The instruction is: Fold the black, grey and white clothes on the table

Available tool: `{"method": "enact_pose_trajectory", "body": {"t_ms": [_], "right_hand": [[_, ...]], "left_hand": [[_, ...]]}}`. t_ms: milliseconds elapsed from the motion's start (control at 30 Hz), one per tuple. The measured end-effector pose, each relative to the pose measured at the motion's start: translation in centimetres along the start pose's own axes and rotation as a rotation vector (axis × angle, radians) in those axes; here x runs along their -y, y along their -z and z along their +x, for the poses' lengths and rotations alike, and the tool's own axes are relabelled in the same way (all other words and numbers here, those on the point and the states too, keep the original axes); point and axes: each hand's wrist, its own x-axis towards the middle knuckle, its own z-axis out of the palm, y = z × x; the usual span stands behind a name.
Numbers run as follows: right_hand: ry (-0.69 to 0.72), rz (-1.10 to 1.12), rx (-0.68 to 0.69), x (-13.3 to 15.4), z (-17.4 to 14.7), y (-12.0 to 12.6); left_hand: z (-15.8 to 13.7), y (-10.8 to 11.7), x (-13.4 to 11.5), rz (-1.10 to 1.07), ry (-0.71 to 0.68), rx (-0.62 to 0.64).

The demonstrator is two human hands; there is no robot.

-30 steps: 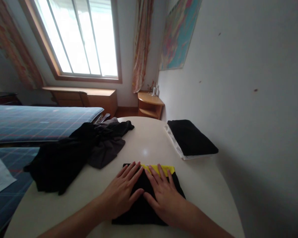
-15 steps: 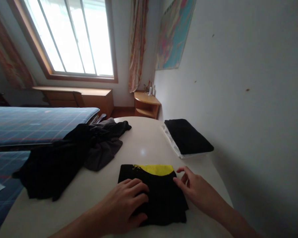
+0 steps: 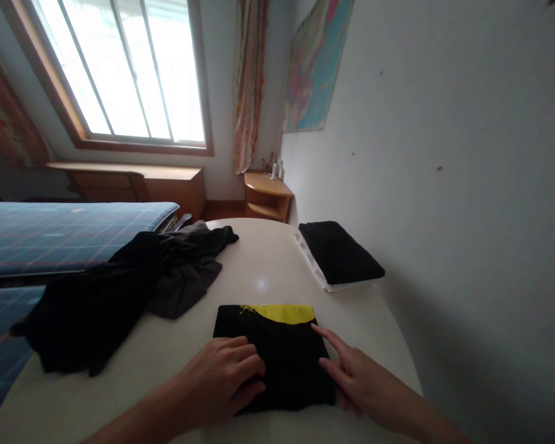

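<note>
A folded black garment (image 3: 287,364) with a yellow patch (image 3: 287,314) along its far edge lies flat on the table in front of me. My left hand (image 3: 231,376) rests on its left part, fingers slightly bent and thumb apart, pressing on the cloth. At the garment's right edge is my right hand (image 3: 356,379), open, with the index finger stretched to the corner by the yellow patch and the thumb touching the side lower down. Its other fingers are partly hidden underneath.
The pale round-edged table (image 3: 254,265) carries a heap of black and grey clothes (image 3: 134,290) on the left. Folded black cloth (image 3: 340,253) sits on a white item at the right, near the wall (image 3: 467,246). A plaid mattress (image 3: 65,234) adjoins the table's left side.
My right hand has come down along the garment's right edge, and the loose lower right corner now lies straighter. The left hand stays on the cloth. The whole view has shifted slightly.
</note>
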Motion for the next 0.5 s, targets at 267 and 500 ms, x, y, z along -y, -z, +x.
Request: {"method": "enact_pose_trajectory", "body": {"t_ms": [267,500], "right_hand": [[0.244,-0.49,-0.416,3.0,1.9,0.0],[0.477,-0.636,-0.148,3.4,5.6,-2.0]], "left_hand": [[-0.2,-0.7,0.4,-0.113,-0.034,0.005],[-0.3,-1.7,1.0,0.052,0.241,-0.149]]}}
